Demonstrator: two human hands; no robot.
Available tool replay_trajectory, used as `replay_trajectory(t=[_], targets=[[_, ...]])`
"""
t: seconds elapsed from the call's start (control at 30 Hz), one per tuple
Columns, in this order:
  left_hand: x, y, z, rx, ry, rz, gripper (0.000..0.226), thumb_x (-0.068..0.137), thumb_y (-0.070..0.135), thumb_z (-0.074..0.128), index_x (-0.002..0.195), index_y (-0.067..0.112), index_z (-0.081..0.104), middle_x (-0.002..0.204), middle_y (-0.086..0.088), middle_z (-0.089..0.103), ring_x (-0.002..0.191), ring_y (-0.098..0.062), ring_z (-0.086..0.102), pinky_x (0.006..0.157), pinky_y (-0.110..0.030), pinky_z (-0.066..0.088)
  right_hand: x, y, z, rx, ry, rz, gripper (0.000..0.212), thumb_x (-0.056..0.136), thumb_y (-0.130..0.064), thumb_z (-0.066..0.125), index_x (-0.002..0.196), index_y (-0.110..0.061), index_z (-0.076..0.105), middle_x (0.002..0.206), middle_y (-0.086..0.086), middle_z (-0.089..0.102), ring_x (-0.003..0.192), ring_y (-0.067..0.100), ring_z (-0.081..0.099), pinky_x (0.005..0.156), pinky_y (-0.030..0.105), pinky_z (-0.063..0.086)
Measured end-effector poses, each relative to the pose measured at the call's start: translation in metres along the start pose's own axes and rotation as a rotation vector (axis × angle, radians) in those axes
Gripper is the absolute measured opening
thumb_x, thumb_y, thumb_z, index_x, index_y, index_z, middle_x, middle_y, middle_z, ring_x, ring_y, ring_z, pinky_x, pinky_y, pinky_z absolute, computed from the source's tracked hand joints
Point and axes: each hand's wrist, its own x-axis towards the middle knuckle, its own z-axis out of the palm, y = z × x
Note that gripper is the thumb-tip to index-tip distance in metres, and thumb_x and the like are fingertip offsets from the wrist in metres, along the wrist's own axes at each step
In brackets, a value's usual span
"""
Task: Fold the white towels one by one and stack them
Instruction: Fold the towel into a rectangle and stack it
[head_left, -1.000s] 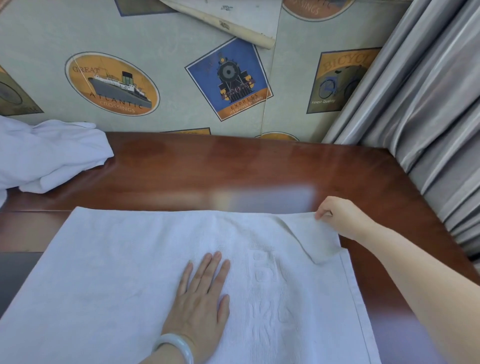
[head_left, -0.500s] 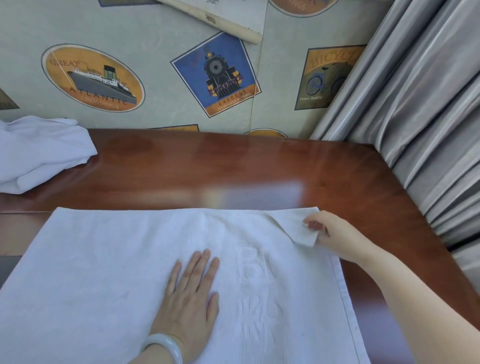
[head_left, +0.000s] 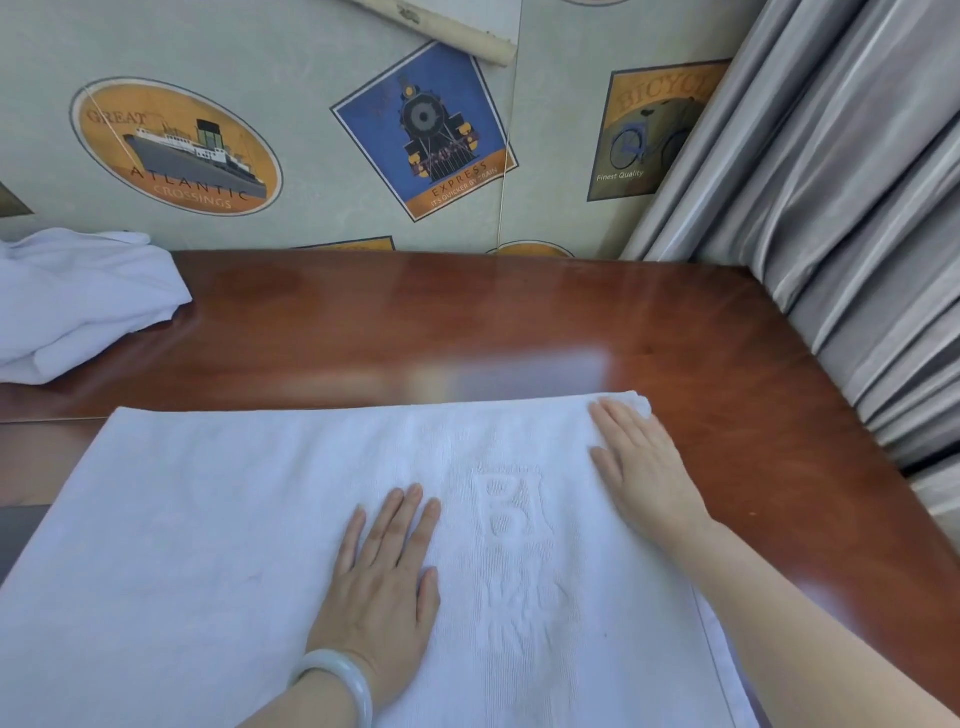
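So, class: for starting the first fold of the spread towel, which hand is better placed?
Probably the right hand: it lies flat at the towel's far right corner, ready to pinch it. The left hand presses mid-towel, away from every edge, suited to anchoring.

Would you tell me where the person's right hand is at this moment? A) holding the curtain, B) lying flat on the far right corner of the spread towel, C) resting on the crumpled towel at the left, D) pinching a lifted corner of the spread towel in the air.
B: the right hand lies palm down, fingers extended, on the far right corner of the spread towel, which sits flat on the table.
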Motion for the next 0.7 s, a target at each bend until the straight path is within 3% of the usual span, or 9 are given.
replay_trajectory(t=[0.03,0.1,0.23,0.4,0.57,0.7], targets=[[0.0,0.0,0.0,-0.002,-0.005,-0.007,0.06,0.092,0.033,0.031,0.149,0.015,0.041,0.158,0.0,0.033,0.146,-0.017,0.03,0.114,-0.047,0.021,0.004,0.004,0.0,0.007,-0.028,0.028,0.054,0.105,-0.04,0.03,0.157,-0.027,0.02,0.163,-0.011,0.014,0.151,0.006,0.004,0.123,0.041,0.004],[0.0,0.001,-0.001,-0.006,-0.009,-0.02,0.06,0.092,0.033,0.031,0.149,0.015,0.041,0.158,0.0,0.032,0.146,-0.017,0.029,0.115,-0.046,0.02,0.01,0.004,0.0,0.007,-0.059,0.066,0.055,0.105,-0.042,0.025,0.157,-0.029,0.014,0.165,-0.014,0.007,0.15,0.002,-0.006,0.123,0.045,-0.004],[0.0,0.004,-0.003,-0.002,-0.011,-0.019,0.06,0.093,0.031,0.029,0.149,0.014,0.04,0.158,-0.002,0.033,0.146,-0.019,0.029,0.114,-0.046,0.02,-0.003,-0.027,0.001,-0.073,0.083,0.141,0.054,0.103,-0.039,0.035,0.153,-0.021,0.028,0.164,0.0,0.015,0.152,0.018,0.002,0.119,0.055,-0.001],[-0.001,0.004,-0.006,0.003,-0.017,-0.036,0.059,0.094,0.029,0.024,0.15,0.014,0.037,0.159,-0.001,0.029,0.148,-0.02,0.025,0.115,-0.046,0.016,-0.048,-0.067,0.011,0.013,0.15,0.182,0.057,0.103,-0.042,0.028,0.155,-0.02,0.025,0.165,0.0,0.013,0.152,0.014,-0.002,0.122,0.044,-0.008],[-0.001,-0.011,-0.003,-0.015,-0.042,-0.007,0.061,0.095,0.032,0.019,0.154,0.021,0.029,0.161,0.002,0.021,0.15,-0.018,0.018,0.119,-0.047,0.013,-0.077,-0.065,0.023,0.129,0.125,0.155,0.066,0.098,-0.051,0.012,0.155,-0.02,0.027,0.163,-0.003,0.018,0.149,0.006,0.003,0.124,0.035,-0.004],[-0.001,-0.073,-0.008,0.017,-0.043,-0.269,0.064,0.094,0.042,0.005,0.156,0.029,0.01,0.164,0.004,0.003,0.152,-0.015,0.002,0.122,-0.041,-0.002,-0.074,-0.063,0.023,0.085,0.068,0.139,0.065,0.099,-0.053,0.011,0.156,-0.024,0.021,0.164,-0.005,0.012,0.15,0.007,-0.001,0.124,0.037,-0.005]])
